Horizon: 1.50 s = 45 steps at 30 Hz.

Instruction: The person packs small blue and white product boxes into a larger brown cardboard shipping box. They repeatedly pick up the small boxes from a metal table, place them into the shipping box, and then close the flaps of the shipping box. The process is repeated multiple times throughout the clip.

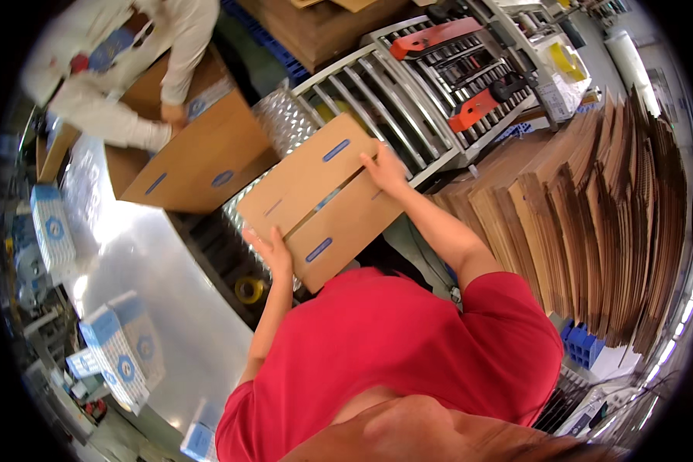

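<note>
Between my two hands is a brown cardboard box [292, 189] with blue printed marks, held in front of my chest. Its top flaps are folded in, and a narrow gap between them shows something bluish inside that I cannot make out. My left hand [273, 252] presses against the near left end of the box, thumb and fingers apart. At the opposite end my right hand [385, 168] grips the edge, with fingers over the top. Beneath the box is a silvery bubble-textured surface [285, 123].
A co-worker's white sleeves [189, 54] reach into an open carton [208, 165] at upper left. Beyond my box runs a roller conveyor [369, 100] with a red-armed machine [477, 73]. Flat cardboard [570, 223] stands stacked at right. A shiny metal table [185, 308] holds blue-white packs [115, 358].
</note>
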Tool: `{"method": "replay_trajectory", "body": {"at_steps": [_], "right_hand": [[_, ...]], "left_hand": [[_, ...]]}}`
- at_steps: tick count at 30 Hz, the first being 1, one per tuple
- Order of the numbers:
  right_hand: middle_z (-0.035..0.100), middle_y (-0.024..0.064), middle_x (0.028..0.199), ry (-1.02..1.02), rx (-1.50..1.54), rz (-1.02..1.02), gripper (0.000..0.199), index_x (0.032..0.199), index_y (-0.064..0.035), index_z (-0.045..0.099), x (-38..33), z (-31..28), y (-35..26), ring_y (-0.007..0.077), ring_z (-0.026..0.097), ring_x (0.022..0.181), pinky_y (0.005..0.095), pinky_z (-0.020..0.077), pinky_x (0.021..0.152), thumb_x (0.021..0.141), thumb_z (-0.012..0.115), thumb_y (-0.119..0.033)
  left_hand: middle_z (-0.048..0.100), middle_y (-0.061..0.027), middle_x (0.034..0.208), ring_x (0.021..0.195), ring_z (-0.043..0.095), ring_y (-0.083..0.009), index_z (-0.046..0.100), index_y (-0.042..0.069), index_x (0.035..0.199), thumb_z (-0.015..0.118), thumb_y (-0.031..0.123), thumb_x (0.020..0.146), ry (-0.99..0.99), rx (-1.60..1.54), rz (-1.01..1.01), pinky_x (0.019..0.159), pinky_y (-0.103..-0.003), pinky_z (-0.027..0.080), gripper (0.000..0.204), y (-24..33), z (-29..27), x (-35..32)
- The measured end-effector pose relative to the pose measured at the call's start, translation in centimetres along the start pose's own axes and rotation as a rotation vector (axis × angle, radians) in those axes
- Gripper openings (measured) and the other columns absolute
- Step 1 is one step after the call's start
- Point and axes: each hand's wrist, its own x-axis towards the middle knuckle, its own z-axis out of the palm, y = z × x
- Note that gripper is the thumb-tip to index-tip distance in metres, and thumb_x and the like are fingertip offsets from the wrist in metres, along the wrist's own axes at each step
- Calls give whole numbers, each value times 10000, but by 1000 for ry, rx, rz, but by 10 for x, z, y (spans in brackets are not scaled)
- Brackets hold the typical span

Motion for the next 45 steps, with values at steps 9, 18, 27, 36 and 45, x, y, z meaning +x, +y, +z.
{"method": "replay_trajectory", "body": {"at_steps": [9, 18, 27, 36, 45], "right_hand": [[515, 210, 1248, -35, 25, -172, 562, 1297, -16, 436, 205, -97, 105, 346, 503, 1145, 407, 407, 953, 853, 585, -327], [308, 187, 1446, 238, -339, -275, 530, 1350, 10, 369, 296, -184, 193, 296, 244, 1368, 419, 168, 1128, 878, 467, -209], [537, 152, 1231, 175, 278, -271, 424, 1203, 1, 528, 44, -142, 123, 319, 489, 1172, 409, 376, 1002, 796, 618, -79], [638, 74, 968, 1069, -1348, -427, 252, 1041, -119, 630, -120, -478, -27, 230, 607, 881, 365, 473, 752, 823, 602, -244], [623, 170, 1064, 694, -1161, 174, 325, 1204, -176, 553, -127, -625, 9, 361, 593, 972, 436, 462, 821, 946, 411, -315]], "left_hand": [[249, -182, 1427, 1269, 332, -267, 49, 16, 1449, 619, 86, 853, -59, -496, -235, 1057, -370, 282, 827, 106, 206, 38], [190, -300, 1433, 1344, 224, -351, 54, -99, 1408, 696, 150, 777, -83, -229, 132, 1111, -393, 180, 934, 198, 502, 107], [422, -117, 1374, 1245, 402, -207, 333, 32, 1402, 336, 458, 981, -864, -319, -122, 1018, -277, 310, 599, 155, 496, 106], [613, -258, 1046, 993, 590, -398, 550, 20, 1202, 540, 345, 818, -1674, 956, 192, 857, -465, 468, 503, -277, 99, -12], [604, -272, 1076, 1023, 584, -389, 530, -9, 1213, 592, 407, 819, -1412, 958, -42, 879, -454, 455, 576, -243, -57, -21]]}}
